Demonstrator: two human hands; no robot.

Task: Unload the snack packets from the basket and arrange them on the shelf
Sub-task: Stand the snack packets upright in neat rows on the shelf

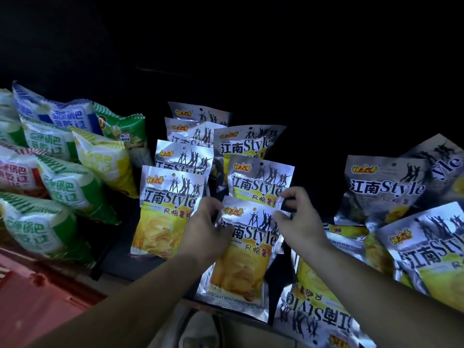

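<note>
**Left hand (pixel 206 228) and right hand (pixel 298 219) clamp one silver-yellow packet (pixel 247 249)**

Each hand pinches a top corner of it, with the fingers curled round the foil. It stands at the front of the dark shelf (pixel 118 252), overlapping two like packets (pixel 261 182) behind. Just left runs a row of four (pixel 170 197). A loose heap (pixel 386 187) lies to the right, and green and white bags (pixel 72 187) crowd the far left.

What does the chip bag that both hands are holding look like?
The chip bag is shiny silver foil on top, with dark dancing figures, a red and yellow logo and big blue letters; below it is yellow with pictured chips. It looks sealed. It stands almost upright at the front of a row of matching bags. The left hand pinches its top left corner, the right hand its top right corner.
</note>
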